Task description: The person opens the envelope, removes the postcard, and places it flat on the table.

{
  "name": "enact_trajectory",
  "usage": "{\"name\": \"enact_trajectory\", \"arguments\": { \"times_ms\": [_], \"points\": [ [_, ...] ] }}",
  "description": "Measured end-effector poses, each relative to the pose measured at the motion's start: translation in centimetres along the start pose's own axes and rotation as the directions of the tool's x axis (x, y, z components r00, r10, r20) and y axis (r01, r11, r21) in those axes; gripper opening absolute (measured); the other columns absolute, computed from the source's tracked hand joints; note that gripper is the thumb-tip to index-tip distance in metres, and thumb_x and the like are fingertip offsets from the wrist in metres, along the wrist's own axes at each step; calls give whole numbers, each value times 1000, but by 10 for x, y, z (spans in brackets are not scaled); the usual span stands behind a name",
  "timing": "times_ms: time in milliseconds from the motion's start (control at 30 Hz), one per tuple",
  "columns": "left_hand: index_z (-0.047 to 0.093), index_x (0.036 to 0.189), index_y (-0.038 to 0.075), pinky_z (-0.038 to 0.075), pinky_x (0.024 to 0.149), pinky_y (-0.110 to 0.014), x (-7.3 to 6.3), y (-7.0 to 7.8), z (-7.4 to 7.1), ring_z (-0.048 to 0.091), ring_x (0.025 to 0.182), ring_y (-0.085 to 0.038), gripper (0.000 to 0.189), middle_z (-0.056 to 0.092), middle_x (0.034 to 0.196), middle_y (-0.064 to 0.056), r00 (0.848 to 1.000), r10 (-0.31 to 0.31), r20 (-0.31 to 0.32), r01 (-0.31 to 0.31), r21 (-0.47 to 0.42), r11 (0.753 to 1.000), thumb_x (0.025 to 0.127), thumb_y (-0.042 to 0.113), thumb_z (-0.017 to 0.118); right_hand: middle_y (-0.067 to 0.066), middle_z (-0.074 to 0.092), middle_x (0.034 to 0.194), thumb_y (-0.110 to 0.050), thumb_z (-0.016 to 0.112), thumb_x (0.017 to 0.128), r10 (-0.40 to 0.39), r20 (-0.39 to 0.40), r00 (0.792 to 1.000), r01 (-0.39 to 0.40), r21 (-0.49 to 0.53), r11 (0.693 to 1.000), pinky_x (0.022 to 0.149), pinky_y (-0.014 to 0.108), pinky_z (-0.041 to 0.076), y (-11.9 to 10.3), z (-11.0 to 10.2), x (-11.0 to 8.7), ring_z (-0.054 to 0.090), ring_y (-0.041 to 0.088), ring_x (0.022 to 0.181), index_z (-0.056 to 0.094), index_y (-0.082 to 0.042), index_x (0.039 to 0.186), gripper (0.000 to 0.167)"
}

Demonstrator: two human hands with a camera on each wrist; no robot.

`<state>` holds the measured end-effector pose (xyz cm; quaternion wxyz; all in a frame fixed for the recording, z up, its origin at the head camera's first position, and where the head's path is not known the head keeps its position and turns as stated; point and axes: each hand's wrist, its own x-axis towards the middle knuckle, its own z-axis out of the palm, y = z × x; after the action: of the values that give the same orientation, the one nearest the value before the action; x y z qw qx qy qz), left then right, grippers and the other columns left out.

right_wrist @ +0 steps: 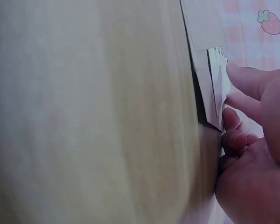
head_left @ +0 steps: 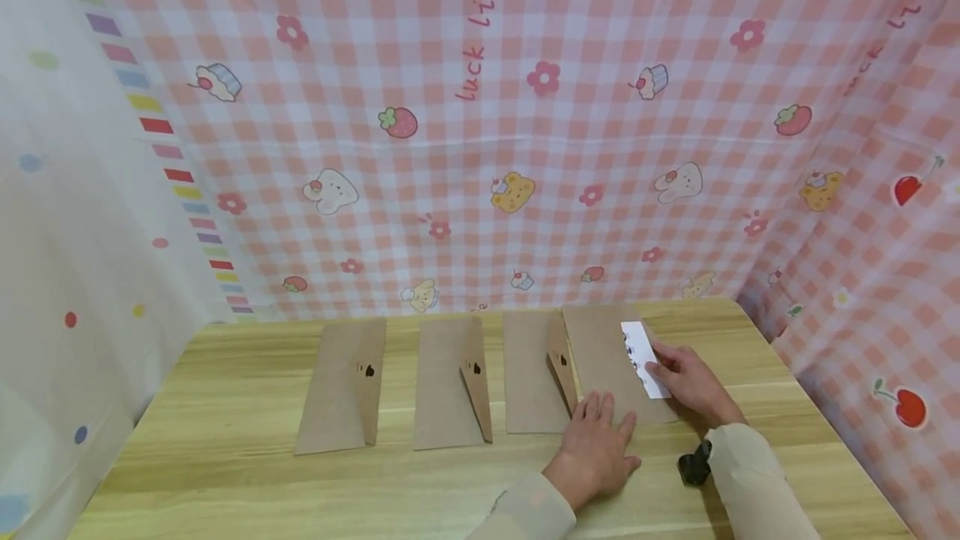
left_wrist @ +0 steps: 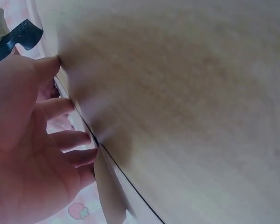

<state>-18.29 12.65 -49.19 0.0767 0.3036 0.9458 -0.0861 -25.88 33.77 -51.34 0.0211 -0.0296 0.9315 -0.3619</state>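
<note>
Four-sided brown kraft paper envelopes lie in a row. On the rightmost envelope (head_left: 600, 348) is a white card (head_left: 643, 361) with small dark prints along its left edge. My right hand (head_left: 693, 386) pinches this card by its right side, thumb on top; the right wrist view shows the card (right_wrist: 218, 77) at the envelope's lifted edge. My left hand (head_left: 596, 448) rests with fingers spread by the near corners of the rightmost envelope and the envelope (head_left: 531, 373) beside it. In the left wrist view its fingertips (left_wrist: 65, 106) touch the tabletop.
Two more envelopes, one at far left (head_left: 337, 390) and one in the middle (head_left: 444, 386), lie on the wooden table (head_left: 247, 473). Their right-hand flaps stand partly raised and bear small dark prints. A checked pink cloth (head_left: 450, 157) hangs behind; a black device (head_left: 695, 465) sits at my right wrist.
</note>
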Motion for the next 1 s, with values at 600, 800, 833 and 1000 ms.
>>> {"name": "enact_trajectory", "arguments": {
  "times_ms": [600, 800, 833, 1000],
  "points": [
    [33, 152, 44, 25, 119, -31, 0, -4, -5, 27, 148, -15, 59, 30, 160, 5, 1000, -6, 21, 7, -44, 999, 97, 65, 41, 25, 58, 127, -15, 57, 100, 33, 5, 999, -34, 148, 988, 87, 32, 43, -8, -2, -1, 54, 31, 111, 38, 6, 148, 55],
    [31, 152, 45, 23, 119, -31, 0, -4, -7, 25, 149, -16, 60, 28, 161, 5, 999, -12, 35, 14, -53, 998, 97, 65, 40, 22, 55, 127, -22, 58, 100, 101, 0, 995, -99, 178, 979, 84, 31, 41, -10, -5, -3, 50, 29, 107, 39, 0, 150, 57],
    [31, 152, 45, 23, 119, -31, 0, -3, -7, 25, 149, -16, 60, 28, 161, 5, 999, -13, 35, 15, -53, 999, 97, 65, 40, 21, 54, 124, -22, 59, 100, 108, -5, 994, -105, 182, 978, 84, 30, 41, -10, -5, -3, 49, 27, 106, 40, -1, 150, 58],
    [32, 152, 45, 24, 119, -31, 0, -2, -5, 27, 148, -15, 60, 30, 160, 6, 999, -12, 30, 13, -46, 999, 96, 66, 41, 13, 53, 112, -22, 61, 99, 128, -19, 992, -122, 188, 975, 79, 25, 38, -7, -1, -3, 46, 22, 98, 40, -4, 151, 59]
  ]
}}
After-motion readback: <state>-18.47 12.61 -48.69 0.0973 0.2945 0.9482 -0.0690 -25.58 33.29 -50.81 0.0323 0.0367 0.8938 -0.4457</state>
